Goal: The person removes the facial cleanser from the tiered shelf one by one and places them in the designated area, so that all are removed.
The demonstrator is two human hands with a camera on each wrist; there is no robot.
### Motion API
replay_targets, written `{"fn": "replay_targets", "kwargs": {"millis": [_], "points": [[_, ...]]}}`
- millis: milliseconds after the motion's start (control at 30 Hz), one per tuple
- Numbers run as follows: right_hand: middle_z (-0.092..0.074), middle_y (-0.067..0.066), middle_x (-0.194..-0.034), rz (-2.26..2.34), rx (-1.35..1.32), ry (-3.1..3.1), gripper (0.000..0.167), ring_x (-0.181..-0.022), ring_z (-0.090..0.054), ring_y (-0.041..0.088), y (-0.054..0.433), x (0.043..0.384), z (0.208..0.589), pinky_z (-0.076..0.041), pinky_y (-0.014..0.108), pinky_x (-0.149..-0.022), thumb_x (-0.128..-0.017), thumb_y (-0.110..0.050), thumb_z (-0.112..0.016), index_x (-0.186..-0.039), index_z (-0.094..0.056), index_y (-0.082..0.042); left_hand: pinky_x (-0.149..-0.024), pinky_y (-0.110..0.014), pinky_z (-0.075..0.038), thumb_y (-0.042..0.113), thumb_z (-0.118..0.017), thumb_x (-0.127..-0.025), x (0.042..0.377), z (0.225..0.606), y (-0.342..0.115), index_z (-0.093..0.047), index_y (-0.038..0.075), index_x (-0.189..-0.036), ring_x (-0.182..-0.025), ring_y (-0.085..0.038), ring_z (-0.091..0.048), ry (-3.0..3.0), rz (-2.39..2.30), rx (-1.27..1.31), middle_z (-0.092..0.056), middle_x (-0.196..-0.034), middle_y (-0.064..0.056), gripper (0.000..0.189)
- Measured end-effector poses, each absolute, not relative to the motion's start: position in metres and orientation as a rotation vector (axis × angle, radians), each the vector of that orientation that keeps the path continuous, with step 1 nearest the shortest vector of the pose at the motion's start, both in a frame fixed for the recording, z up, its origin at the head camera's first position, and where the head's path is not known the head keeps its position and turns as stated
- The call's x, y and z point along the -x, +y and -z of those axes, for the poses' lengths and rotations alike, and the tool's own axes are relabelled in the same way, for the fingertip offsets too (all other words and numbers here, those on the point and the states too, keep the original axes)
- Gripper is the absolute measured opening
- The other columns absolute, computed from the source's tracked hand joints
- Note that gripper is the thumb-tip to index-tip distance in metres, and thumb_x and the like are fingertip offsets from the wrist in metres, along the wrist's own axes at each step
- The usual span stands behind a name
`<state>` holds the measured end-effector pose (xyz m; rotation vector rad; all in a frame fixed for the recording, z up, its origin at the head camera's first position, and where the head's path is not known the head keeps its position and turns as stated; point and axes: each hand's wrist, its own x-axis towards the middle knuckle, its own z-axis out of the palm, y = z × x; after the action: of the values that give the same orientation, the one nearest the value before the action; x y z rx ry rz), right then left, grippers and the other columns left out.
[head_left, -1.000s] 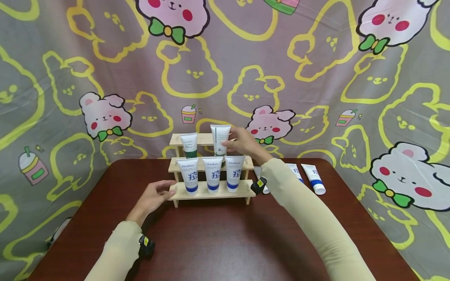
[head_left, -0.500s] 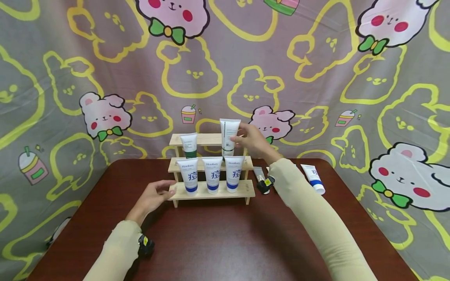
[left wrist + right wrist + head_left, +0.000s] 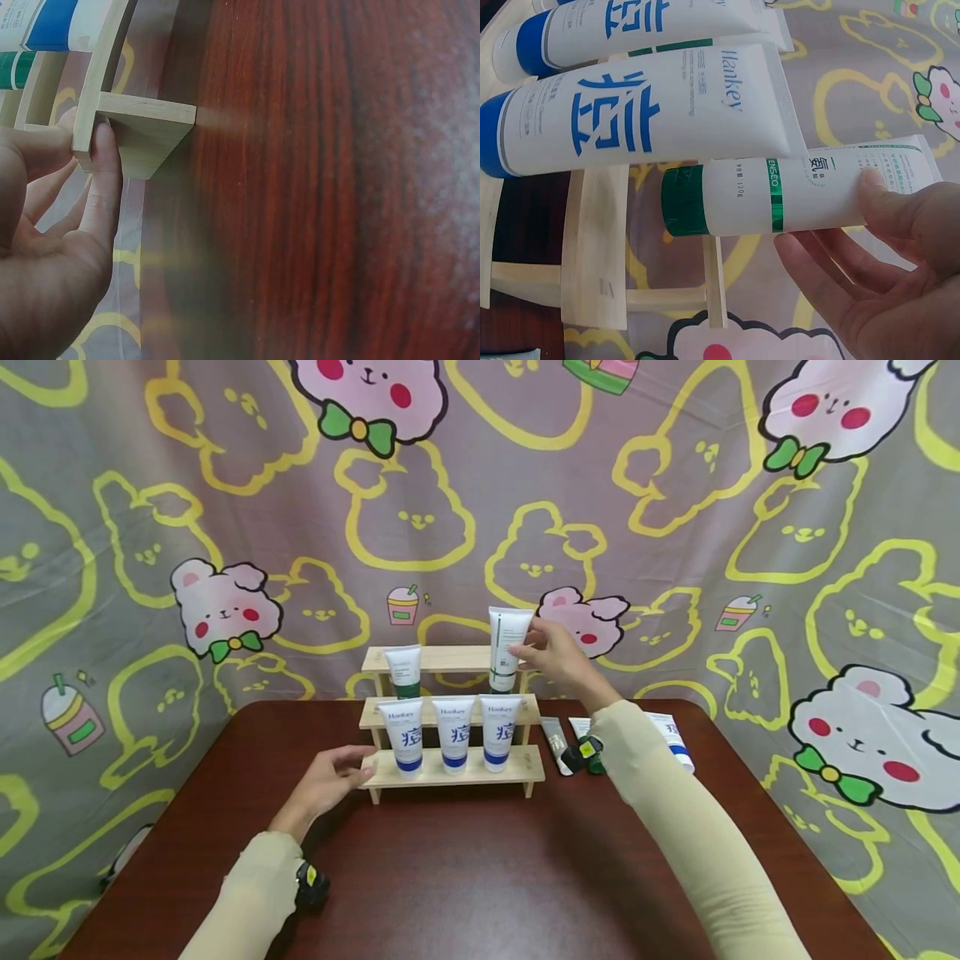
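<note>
My right hand [image 3: 558, 652] grips the upper part of a white squeeze tube with a green cap [image 3: 507, 647], cap down, at the right end of the tiered wooden rack [image 3: 450, 657]. In the right wrist view the green cap [image 3: 684, 201] points toward the middle shelf. My left hand [image 3: 330, 781] pinches the left end of the lowest shelf [image 3: 94, 120] between thumb and fingers. Three white-and-blue tubes [image 3: 454, 735] stand in a row on that shelf, hiding part of the middle one. Another green-capped tube [image 3: 406, 670] stands at the left of the middle shelf.
Right of the rack a slim silvery tube [image 3: 557, 745] lies on the dark red table [image 3: 465, 877]. Beside it are a green-capped tube [image 3: 582, 727] and a white-and-blue tube [image 3: 678, 747], partly covered by my right arm. A patterned curtain [image 3: 480, 485] hangs behind.
My right hand has carried the green-capped tube rightward and slightly up, from the rack's middle to its right end. More of the tubes lying beside the rack shows. The left hand stays put.
</note>
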<state>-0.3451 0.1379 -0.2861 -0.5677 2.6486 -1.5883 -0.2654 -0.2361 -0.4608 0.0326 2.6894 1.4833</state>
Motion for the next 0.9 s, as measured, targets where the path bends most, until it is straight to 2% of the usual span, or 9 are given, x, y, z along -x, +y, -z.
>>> {"fn": "replay_targets", "kwargs": {"millis": [233, 433, 600, 900], "points": [[-0.066, 0.025, -0.133, 1.558, 0.547, 2.711, 0.041, -0.110, -0.070, 0.039, 0.147, 0.346, 0.289, -0.061, 0.047, -0.090, -0.101, -0.011, -0.066, -0.139, -0.055, 0.000, -0.099, -0.046, -0.057, 0.019, -0.072, -0.098, 0.266, 0.461, -0.235, -0.064, 0.010, -0.140, -0.114, -0.029, -0.068, 2.697, -1.486, -0.036, -0.060, -0.147, -0.019, 0.044], [-0.066, 0.028, -0.131, 1.552, 0.561, 2.750, 0.040, -0.112, -0.069, 0.040, 0.154, 0.348, 0.293, -0.061, 0.048, -0.092, -0.101, -0.009, -0.066, -0.137, -0.056, 0.003, -0.102, -0.049, -0.055, 0.020, -0.072, -0.098, 0.265, 0.462, -0.236, -0.063, 0.011, -0.141, -0.115, -0.030, -0.067, 2.690, -1.480, -0.026, -0.059, -0.148, -0.018, 0.045], [-0.065, 0.029, -0.130, 1.544, 0.540, 2.748, 0.038, -0.112, -0.068, 0.040, 0.160, 0.348, 0.293, -0.060, 0.044, -0.093, -0.101, -0.010, -0.065, -0.136, -0.056, 0.002, -0.103, -0.051, -0.054, 0.022, -0.072, -0.098, 0.265, 0.460, -0.236, -0.063, 0.012, -0.141, -0.117, -0.031, -0.067, 2.690, -1.476, -0.009, -0.058, -0.149, -0.018, 0.045], [-0.066, 0.027, -0.129, 1.548, 0.533, 2.744, 0.033, -0.114, -0.066, 0.038, 0.170, 0.347, 0.294, -0.058, 0.051, -0.098, -0.103, -0.010, -0.062, -0.134, -0.057, -0.001, -0.098, -0.045, -0.057, 0.019, -0.072, -0.097, 0.263, 0.461, -0.235, -0.064, 0.010, -0.139, -0.113, -0.029, -0.068, 2.692, -1.501, -0.012, -0.061, -0.146, -0.018, 0.043]]}}
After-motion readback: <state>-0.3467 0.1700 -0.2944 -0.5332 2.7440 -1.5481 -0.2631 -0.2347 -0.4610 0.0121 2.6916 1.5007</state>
